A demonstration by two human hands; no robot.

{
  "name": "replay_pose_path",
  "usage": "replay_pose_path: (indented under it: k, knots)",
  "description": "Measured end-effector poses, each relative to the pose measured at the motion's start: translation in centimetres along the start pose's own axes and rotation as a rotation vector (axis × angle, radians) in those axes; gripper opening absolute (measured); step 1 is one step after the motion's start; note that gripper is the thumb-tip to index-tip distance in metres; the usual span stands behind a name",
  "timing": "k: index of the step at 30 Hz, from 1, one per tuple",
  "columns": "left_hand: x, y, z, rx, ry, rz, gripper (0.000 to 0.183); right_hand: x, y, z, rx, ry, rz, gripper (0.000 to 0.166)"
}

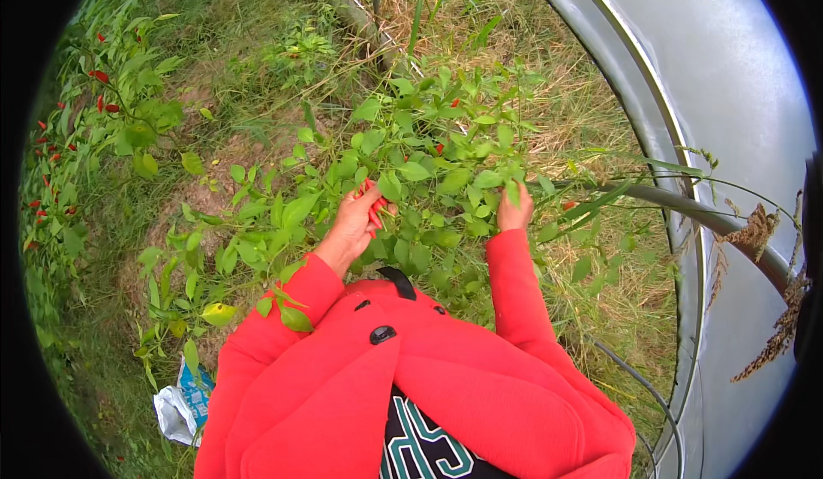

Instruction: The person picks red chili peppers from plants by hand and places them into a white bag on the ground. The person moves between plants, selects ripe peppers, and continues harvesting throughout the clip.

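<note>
Several slender red chili peppers (377,212) are bunched in my left hand (353,216), between the thumb and curled fingers. Around that hand grows a leafy green chili plant (411,171). On the plant's right side, my right hand (516,210) reaches in among the leaves. Foliage covers its fingertips, so whatever they touch is hidden. A few red chilies (440,149) show between the leaves ahead of my hands. One more red chili (569,205) appears just right of my right hand.
More chili plants (138,119) with red fruit line the left. A white and blue bag (183,405) sits on the ground at lower left. Plastic sheeting (726,93) over metal tubing curves along the right, where a pipe (694,212) crosses dry grass (624,286).
</note>
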State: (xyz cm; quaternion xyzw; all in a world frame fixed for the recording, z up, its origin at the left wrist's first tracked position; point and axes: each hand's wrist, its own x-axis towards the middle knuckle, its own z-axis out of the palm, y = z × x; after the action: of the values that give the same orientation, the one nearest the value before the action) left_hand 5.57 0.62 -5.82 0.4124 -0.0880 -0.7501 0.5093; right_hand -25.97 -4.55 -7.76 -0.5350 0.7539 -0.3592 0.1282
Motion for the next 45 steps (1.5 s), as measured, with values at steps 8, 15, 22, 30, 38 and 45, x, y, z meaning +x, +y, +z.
replay_pose_path:
  k: [8,15,22,30,38,45]
  knots:
    - [-0.8,2.5,-1.2,-0.145,-0.067,0.025,0.012,-4.0,-18.8,-5.6,0.297,-0.197,-0.442,0.008]
    - [-0.4,2.1,-1.5,-0.158,-0.106,0.079,0.01,0.3,-8.5,5.6,-0.548,-0.48,-0.201,0.022]
    - [-0.5,2.4,-1.4,-0.137,0.059,0.087,0.008,-0.3,-5.1,13.5,0.198,-0.812,0.033,0.033]
    - [1.4,3.7,-4.4,0.084,0.24,0.183,0.009,-4.1,-7.3,13.8,0.166,-0.89,-0.139,0.025]
    - [1.7,5.2,-5.4,0.497,0.061,0.06,0.024,-4.3,-6.7,13.8,0.14,-1.003,-0.127,0.026]
    - [1.5,4.7,-2.3,1.172,0.05,-0.054,0.028,-4.3,-7.0,13.6,0.129,-0.982,-0.354,0.023]
